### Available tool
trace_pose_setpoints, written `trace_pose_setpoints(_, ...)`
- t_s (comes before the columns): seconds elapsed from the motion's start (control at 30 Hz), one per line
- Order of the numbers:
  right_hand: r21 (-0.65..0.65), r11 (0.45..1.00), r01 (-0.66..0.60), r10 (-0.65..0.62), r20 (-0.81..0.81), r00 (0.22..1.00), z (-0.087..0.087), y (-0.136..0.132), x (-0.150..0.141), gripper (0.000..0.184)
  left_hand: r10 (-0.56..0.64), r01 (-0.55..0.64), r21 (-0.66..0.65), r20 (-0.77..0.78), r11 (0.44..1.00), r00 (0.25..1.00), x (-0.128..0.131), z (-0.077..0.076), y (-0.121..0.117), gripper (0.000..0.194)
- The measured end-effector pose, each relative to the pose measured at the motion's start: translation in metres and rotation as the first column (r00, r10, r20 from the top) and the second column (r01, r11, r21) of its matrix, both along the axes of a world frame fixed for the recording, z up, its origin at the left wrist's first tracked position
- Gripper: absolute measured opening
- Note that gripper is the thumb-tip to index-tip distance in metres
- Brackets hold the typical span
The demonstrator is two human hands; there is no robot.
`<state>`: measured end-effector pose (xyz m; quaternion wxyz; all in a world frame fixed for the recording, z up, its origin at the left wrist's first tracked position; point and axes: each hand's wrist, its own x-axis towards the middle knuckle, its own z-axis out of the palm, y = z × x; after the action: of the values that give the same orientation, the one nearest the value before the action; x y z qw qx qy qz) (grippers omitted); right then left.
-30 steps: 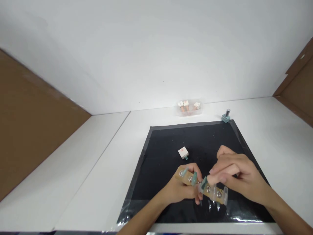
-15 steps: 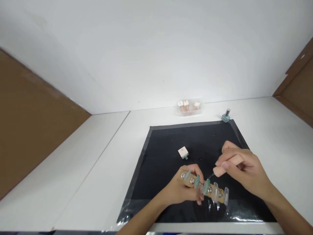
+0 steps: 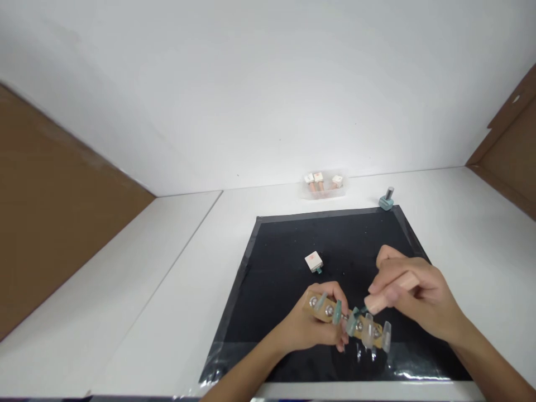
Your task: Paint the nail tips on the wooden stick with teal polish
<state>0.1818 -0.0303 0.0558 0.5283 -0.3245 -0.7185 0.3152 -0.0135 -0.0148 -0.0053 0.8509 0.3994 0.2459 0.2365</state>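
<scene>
The left hand (image 3: 312, 326) grasps a tan bar (image 3: 322, 312) near its left end, above the mat (image 3: 285, 240), so that the row of five nails (image 3: 352, 322) lies slantwise on top. It is probably held in this way because the tips then face the other hand, while the right part of the bar remains free of fingers. The nails at the left and in the middle are greenish; the last two at the right look transparent.

The right hand (image 3: 419, 293) holds the pink handle of a brush (image 3: 376, 302) between the thumb and the fingers, somewhat like a pen. This grip, I think, is for fine control. The dark bristles are at the middle nail; whether they touch it, I cannot tell surely.

Both hands are closed around their things, but not clenched hard, as it seems. The left fingers curl behind the bar, and the thumb is on the near side.

A white bottle (image 3: 314, 261) is on the mat, just beyond the left hand, perhaps to be in easy reach. A clear box (image 3: 330, 194) with similar bottles stands behind the mat, and a teal object (image 3: 386, 202) sits by its far right corner.
</scene>
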Motion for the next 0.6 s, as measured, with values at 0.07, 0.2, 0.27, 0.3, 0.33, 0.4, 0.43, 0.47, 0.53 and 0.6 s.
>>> trace_pose_setpoints(0.07, 0.012, 0.996, -0.085, 0.085, 0.024, 0.996, 0.0011, -0.0006, -0.0015, 0.023, 0.001, -0.001, 0.0, 0.006, 1.0, 1.0, 0.0006, 0.0006, 0.0006, 0.033)
trace_pose_setpoints(0.2, -0.003, 0.999, -0.044, 0.044, 0.053, 0.998, -0.0019, -0.0014, -0.001, 0.018, 0.016, -0.016, -0.003, 0.021, 1.0, 1.0, 0.0002, -0.0017, 0.0001, 0.031)
trace_pose_setpoints(0.27, 0.007, 0.999, 0.046, -0.046, 0.03, 0.998, -0.0032, -0.0013, -0.0002, 0.023, 0.017, -0.017, -0.005, 0.054, 1.0, 0.998, -0.0011, -0.0043, -0.0008, 0.03)
trace_pose_setpoints(0.3, 0.021, 0.997, 0.071, -0.072, 0.017, 0.997, -0.0032, -0.0012, -0.0003, 0.024, 0.019, -0.019, -0.005, 0.067, 1.0, 0.998, -0.0017, -0.0051, -0.001, 0.03)
trace_pose_setpoints(0.33, 0.036, 0.997, 0.074, -0.074, 0.006, 0.997, -0.0025, -0.001, -0.0006, 0.024, 0.023, -0.022, -0.006, 0.078, 1.0, 0.997, -0.0021, -0.0055, -0.001, 0.03)
trace_pose_setpoints(0.4, 0.062, 0.998, 0.007, -0.007, 0.005, 1.0, -0.0003, -0.0005, -0.002, 0.023, 0.018, -0.017, -0.007, 0.089, 1.0, 0.996, -0.0023, -0.0045, -0.0004, 0.03)
trace_pose_setpoints(0.43, 0.074, 0.996, -0.042, 0.041, 0.013, 0.999, 0.0009, -0.0003, -0.0028, 0.023, 0.014, -0.013, -0.008, 0.094, 1.0, 0.995, -0.0022, -0.0034, 0.0001, 0.03)
trace_pose_setpoints(0.47, 0.081, 0.994, -0.078, 0.077, 0.023, 0.997, 0.0018, -0.0002, -0.0033, 0.024, 0.009, -0.009, -0.007, 0.097, 1.0, 0.995, -0.002, -0.0023, 0.0006, 0.03)
trace_pose_setpoints(0.53, 0.069, 0.995, -0.074, 0.071, 0.048, 0.996, 0.0027, -0.0002, -0.0035, 0.022, 0.008, -0.009, 0.001, 0.101, 1.0, 0.995, -0.0019, -0.0009, 0.0012, 0.029)
trace_pose_setpoints(0.6, 0.057, 0.998, 0.011, -0.014, 0.055, 0.998, 0.0024, -0.0005, -0.0026, 0.019, 0.017, -0.019, 0.014, 0.107, 1.0, 0.994, -0.002, -0.0014, 0.0013, 0.027)
